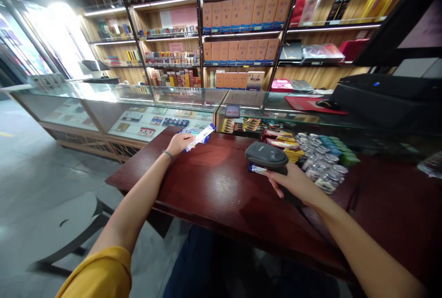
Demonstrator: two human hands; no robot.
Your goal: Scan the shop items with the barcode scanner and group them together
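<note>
My left hand [180,144] is closed on a slim blue-and-white packet [200,137] over the far left part of the dark red wooden table [221,187]. More blue packaging shows just behind that packet, partly hidden by it. A black barcode scanner [265,154] is gripped by its handle in my right hand [293,180], its head pointing left above the table. Beneath the scanner head a second blue-and-white packet [257,169] shows in part; whether it lies on the table or is held cannot be told.
Right of the scanner stand several clear jars with silver lids [328,176], green-lidded ones [340,150] and yellow-and-red packets [281,139]. Glass display counters [155,100] run behind the table. A black register [386,100] is at the right, a grey stool [69,224] at the left.
</note>
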